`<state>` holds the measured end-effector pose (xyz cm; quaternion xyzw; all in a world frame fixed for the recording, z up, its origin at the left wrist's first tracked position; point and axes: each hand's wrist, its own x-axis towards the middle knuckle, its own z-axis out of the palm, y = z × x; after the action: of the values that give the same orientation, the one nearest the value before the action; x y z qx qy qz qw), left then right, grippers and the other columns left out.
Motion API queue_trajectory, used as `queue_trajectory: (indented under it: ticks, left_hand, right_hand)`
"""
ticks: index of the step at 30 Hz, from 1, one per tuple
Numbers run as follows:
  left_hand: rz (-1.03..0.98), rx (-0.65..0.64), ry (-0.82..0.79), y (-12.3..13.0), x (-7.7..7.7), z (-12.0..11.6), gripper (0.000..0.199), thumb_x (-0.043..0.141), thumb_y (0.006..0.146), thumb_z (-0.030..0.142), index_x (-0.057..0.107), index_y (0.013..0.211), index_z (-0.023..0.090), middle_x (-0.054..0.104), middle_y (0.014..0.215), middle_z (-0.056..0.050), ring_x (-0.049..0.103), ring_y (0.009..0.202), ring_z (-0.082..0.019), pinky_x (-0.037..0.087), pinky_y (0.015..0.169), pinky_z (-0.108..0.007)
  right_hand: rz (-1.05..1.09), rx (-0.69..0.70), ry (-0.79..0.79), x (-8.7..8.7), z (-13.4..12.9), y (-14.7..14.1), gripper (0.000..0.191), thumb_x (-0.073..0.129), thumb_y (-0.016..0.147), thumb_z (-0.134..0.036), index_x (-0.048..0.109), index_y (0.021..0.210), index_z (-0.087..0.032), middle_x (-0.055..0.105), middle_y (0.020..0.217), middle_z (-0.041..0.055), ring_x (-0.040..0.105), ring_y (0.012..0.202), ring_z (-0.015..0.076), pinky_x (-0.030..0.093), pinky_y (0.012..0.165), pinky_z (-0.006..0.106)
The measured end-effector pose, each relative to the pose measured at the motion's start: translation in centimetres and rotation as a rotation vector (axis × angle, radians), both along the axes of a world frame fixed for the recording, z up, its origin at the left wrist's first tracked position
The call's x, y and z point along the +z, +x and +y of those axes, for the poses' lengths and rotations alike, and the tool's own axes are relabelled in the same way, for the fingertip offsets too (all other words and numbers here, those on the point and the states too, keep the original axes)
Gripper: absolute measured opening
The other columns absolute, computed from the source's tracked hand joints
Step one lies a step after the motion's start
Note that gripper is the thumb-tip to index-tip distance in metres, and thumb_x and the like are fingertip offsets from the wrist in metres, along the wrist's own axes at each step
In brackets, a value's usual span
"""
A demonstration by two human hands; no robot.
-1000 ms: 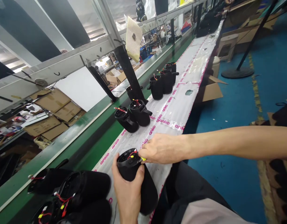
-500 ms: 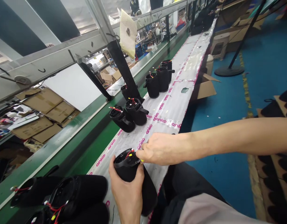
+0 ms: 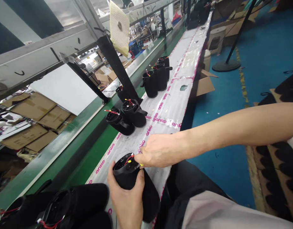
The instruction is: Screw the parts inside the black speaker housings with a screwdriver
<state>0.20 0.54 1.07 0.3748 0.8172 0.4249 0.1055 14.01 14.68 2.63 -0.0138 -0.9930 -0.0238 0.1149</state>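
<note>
My left hand [image 3: 128, 197] is wrapped round a black cylindrical housing [image 3: 149, 197], which looks like a portable speaker body. It lies tilted, with its open end facing up and away from me. Red wires with small white and yellow connectors [image 3: 129, 161] stick out of that opening. At the rim, my right hand [image 3: 156, 151] is closed in a pinch. A bit of yellow shows under its fingertips; what they grip is mostly hidden.
Similar black housings [image 3: 89, 200] lie at the lower left. Two more housings [image 3: 134, 113] stand ahead, and several farther along the bench [image 3: 158, 136] covered in "anko" film. A green conveyor [image 3: 89, 159] runs alongside on the left. A dark post [image 3: 119, 68] rises beside it.
The view has shifted slightly, so the scene sits a little farther left. Both hands keep their places on the housing, with the right still pinched at the rim.
</note>
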Motion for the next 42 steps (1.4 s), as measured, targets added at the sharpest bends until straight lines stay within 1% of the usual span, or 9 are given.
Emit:
queue_trajectory:
  ticks: [4,8,11,16,21,25,31,36,42]
  left_hand:
    - [0.018,0.052,-0.063,0.8,0.3,0.4,0.088,0.078,0.069,0.050,0.043,0.146,0.024,0.060,0.135,-0.013,0.056,0.127,-0.034,0.049,0.103,-0.047]
    - [0.042,0.011,-0.066,0.7,0.2,0.6,0.087,0.078,0.070,0.050,0.044,0.145,0.024,0.058,0.138,-0.013,0.055,0.128,-0.034,0.045,0.107,-0.050]
    - [0.027,-0.029,-0.044,0.2,-0.1,0.7,0.086,0.078,0.071,0.050,0.045,0.145,0.022,0.058,0.138,-0.013,0.055,0.128,-0.033,0.042,0.110,-0.049]
    - [-0.028,-0.095,-0.005,-1.1,-0.4,0.5,0.082,0.077,0.072,0.050,0.047,0.143,0.023,0.058,0.140,-0.012,0.054,0.130,-0.032,0.042,0.110,-0.048]
    - [-0.180,-0.091,0.072,-2.7,-1.2,-0.3,0.079,0.077,0.073,0.051,0.049,0.143,0.025,0.063,0.133,-0.010,0.059,0.123,-0.032,0.040,0.112,-0.050]
    - [-0.188,-0.020,0.084,-3.0,-1.7,-0.7,0.081,0.077,0.074,0.050,0.047,0.145,0.026,0.060,0.137,-0.010,0.056,0.128,-0.033,0.038,0.114,-0.051]
    - [-0.296,-0.002,0.157,-3.0,-2.3,-1.4,0.079,0.068,0.081,0.055,0.043,0.150,0.024,0.056,0.144,-0.012,0.051,0.135,-0.034,0.036,0.116,-0.053]
    - [-0.268,0.087,0.171,-2.6,-1.5,-1.5,0.082,0.081,0.070,0.052,0.052,0.142,0.024,0.065,0.131,-0.012,0.059,0.125,-0.034,0.041,0.111,-0.055]
    - [-0.147,0.171,0.212,-1.8,-0.6,-0.6,0.078,0.085,0.066,0.046,0.055,0.134,0.022,0.066,0.124,-0.011,0.062,0.118,-0.031,0.044,0.108,-0.054]
  right_hand:
    - [-0.019,-0.020,0.008,0.1,-0.2,0.3,0.010,0.049,0.092,-0.007,0.053,0.098,-0.013,0.059,0.064,0.0001,0.055,0.053,0.0163,0.019,0.046,0.033]
    - [-0.027,-0.027,-0.024,-0.1,0.1,0.3,0.011,0.047,0.095,-0.009,0.054,0.102,-0.013,0.063,0.067,0.0016,0.058,0.056,0.0169,0.021,0.047,0.034]
    - [-0.049,-0.055,-0.061,-0.4,0.5,0.1,0.013,0.044,0.101,-0.017,0.055,0.106,-0.011,0.066,0.072,0.0044,0.062,0.060,0.0184,0.021,0.047,0.034]
    - [-0.003,-0.032,-0.170,-2.3,1.2,-0.8,0.031,0.042,0.106,-0.041,0.055,0.108,-0.013,0.070,0.078,0.0058,0.065,0.063,0.0196,0.020,0.048,0.032]
    - [0.163,-0.091,-0.233,-3.6,1.3,-1.4,0.035,0.042,0.105,-0.046,0.056,0.107,-0.014,0.072,0.087,0.0064,0.066,0.069,0.0186,0.026,0.051,0.032]
    - [0.230,-0.149,-0.256,-2.5,0.7,-0.9,0.037,0.039,0.106,-0.046,0.055,0.109,-0.013,0.071,0.082,0.0061,0.065,0.068,0.0183,0.030,0.054,0.031]
    - [0.189,-0.132,-0.265,-1.3,-1.3,-0.1,0.021,0.044,0.101,-0.033,0.053,0.105,-0.015,0.069,0.080,0.0046,0.063,0.065,0.0195,0.027,0.053,0.033]
    - [0.129,-0.118,-0.313,-0.4,-2.3,-0.1,0.021,0.043,0.104,-0.036,0.054,0.102,-0.017,0.069,0.090,0.0056,0.064,0.070,0.0179,0.027,0.055,0.032]
    - [0.040,-0.163,-0.253,0.1,-2.9,-0.5,0.024,0.044,0.105,-0.039,0.054,0.109,-0.018,0.069,0.082,0.0040,0.062,0.061,0.0179,0.019,0.052,0.033]
